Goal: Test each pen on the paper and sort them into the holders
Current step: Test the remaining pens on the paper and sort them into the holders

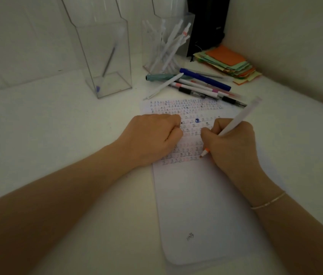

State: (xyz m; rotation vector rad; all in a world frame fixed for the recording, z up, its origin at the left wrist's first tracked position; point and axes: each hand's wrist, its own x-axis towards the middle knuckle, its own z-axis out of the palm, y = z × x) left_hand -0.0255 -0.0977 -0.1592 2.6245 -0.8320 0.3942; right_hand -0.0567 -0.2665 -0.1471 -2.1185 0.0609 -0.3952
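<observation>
My right hand (234, 147) grips a white pen with an orange collar (236, 122), its tip touching the paper (200, 195) at the end of a row of small test marks. My left hand (152, 135) rests on the paper's left edge as a loose fist and holds nothing. A pile of loose pens (196, 84) lies just beyond the paper. The clear holder on the left (107, 56) contains one pen with a blue tip. The clear holder further right (166, 42) stands full of several white pens.
A stack of orange, green and yellow sticky notes (228, 62) sits at the back right by the wall. A black object (206, 22) stands in the corner behind the right holder. The white desk (47, 126) meets walls at the back and right.
</observation>
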